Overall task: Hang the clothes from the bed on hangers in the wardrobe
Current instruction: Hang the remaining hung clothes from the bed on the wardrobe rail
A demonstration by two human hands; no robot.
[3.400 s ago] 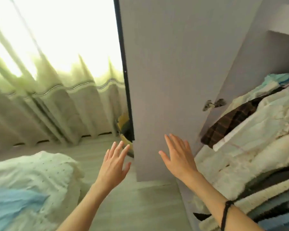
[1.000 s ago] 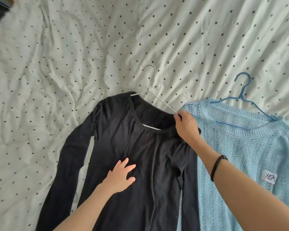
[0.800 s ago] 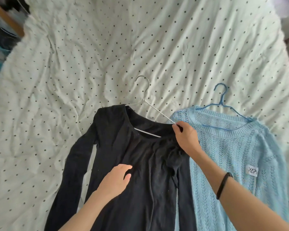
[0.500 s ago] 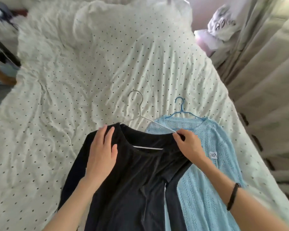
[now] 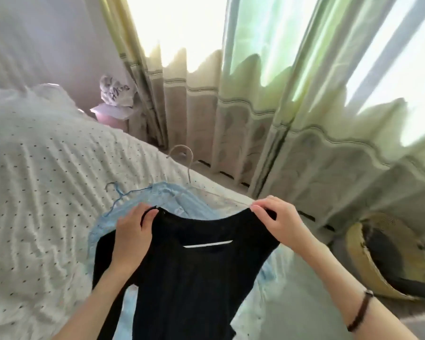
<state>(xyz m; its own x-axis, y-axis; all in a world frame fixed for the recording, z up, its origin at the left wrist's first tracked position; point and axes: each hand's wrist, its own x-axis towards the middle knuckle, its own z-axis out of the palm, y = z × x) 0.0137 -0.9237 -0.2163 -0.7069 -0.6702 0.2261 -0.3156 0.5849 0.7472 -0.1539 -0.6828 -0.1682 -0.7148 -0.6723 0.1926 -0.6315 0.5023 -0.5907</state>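
Left hand [image 5: 130,238] grip: fingers curled on left shoulder of black top [image 5: 194,271]. Right hand [image 5: 279,223] grip: pinches right shoulder. Top held up above bed [image 5: 42,182], on white wire hanger [image 5: 185,165]. Light blue sweater [image 5: 167,200] on blue hanger [image 5: 118,195] lies on bed beneath. Curtains [image 5: 255,114] beyond.

Both hands, left [image 5: 130,238] and right [image 5: 279,223], grip the black top [image 5: 194,278] on its white hanger [image 5: 189,168] above the bed [image 5: 47,180].

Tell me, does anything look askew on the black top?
Yes. The white hanger sits unevenly in the black top: its arm shows bare above the shoulder near the right hand, not inside it.
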